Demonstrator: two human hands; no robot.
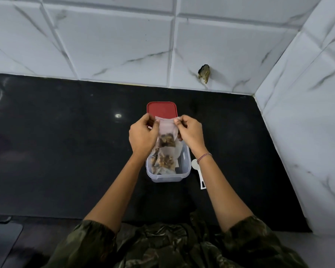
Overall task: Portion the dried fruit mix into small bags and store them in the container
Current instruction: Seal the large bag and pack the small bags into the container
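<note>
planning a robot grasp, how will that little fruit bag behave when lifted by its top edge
Probably floppy: the bag, pinched at its top corners by the left hand and right hand, hangs with the fruit slumped low. Likely light, since only a small clump fills it. The thin clear film may be slippery.

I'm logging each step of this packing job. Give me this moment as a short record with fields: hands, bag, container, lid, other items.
left hand: pinches the top left edge of the small clear plastic bag of dried fruit mix
right hand: pinches the bag's top right edge
bag: held above the clear rectangular plastic container
container: open, holds filled bags
lid: red plastic lid lying on the black countertop behind the container
other: white plastic scoop beside the container's right wall
</note>
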